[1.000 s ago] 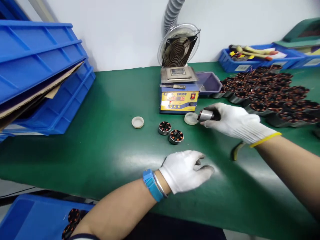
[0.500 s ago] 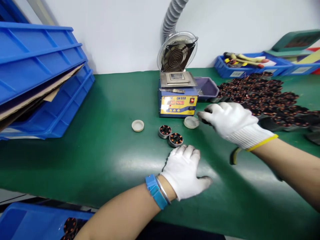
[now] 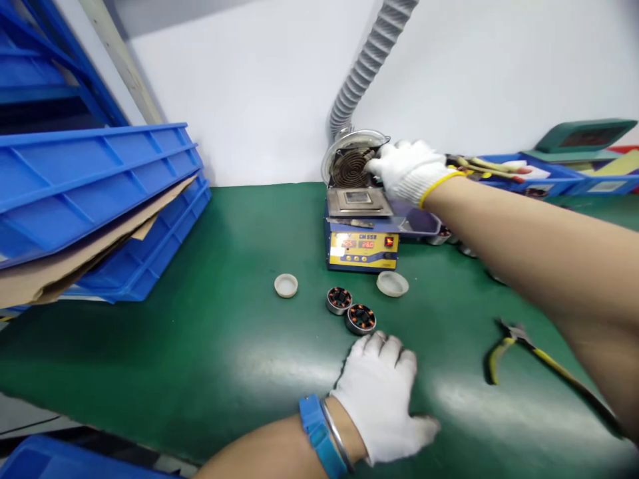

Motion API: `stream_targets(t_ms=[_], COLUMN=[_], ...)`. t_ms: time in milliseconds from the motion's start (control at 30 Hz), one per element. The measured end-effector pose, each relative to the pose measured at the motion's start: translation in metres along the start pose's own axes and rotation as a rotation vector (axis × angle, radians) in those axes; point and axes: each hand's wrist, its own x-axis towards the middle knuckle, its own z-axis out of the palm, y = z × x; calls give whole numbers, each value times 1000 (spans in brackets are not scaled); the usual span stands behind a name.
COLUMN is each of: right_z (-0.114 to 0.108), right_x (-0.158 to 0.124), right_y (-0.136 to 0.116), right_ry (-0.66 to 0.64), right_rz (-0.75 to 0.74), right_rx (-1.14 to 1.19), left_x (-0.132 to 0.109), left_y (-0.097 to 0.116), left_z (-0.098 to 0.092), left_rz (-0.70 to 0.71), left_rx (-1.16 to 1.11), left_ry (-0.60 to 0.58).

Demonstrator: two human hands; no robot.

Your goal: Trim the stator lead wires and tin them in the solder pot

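Observation:
My left hand (image 3: 382,392), in a white glove with a blue wrist strap, lies flat and open on the green mat (image 3: 200,346). Its fingertips are just short of a copper-wound stator (image 3: 360,318), and a second stator (image 3: 339,299) sits beside that one. My right hand (image 3: 409,167), also gloved, reaches far back to the round fan guard (image 3: 349,166) above the blue and yellow solder pot (image 3: 362,246). Its fingers are curled at the grille, and whatever they hold is hidden.
Two white caps (image 3: 286,285) (image 3: 392,283) lie on the mat. Yellow-handled pliers (image 3: 509,346) lie under my right forearm. Stacked blue crates (image 3: 100,193) with cardboard stand at the left. A grey hose (image 3: 369,60) rises from the fan, with a purple tray (image 3: 424,225) and blue bins (image 3: 554,178) to its right.
My right hand, which held a metal cylinder near the white cap, has risen and reached back to the fan guard. My left hand has spread flat and slid toward the stators. The view tilted up.

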Motion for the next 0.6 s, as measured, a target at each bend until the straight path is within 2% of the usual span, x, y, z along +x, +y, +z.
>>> stream_targets(t_ms=[133,233,367,600], right_z=[10,2,-7,17], right_x=[11,16,24,19], right_y=[-7,-1,6,-8], right_ry=[-64,-95,-77,-46], right_rz=[13,55,183,247], right_rx=[-27,-24,40,189], left_x=[-1,-2,-4,-3], left_y=[1,3,4,2], left_z=[-2,-5,-7,-8], left_rz=[12,16,21,19], left_rx=[8,19,20,32], left_ry=[2,-23,-36,-44])
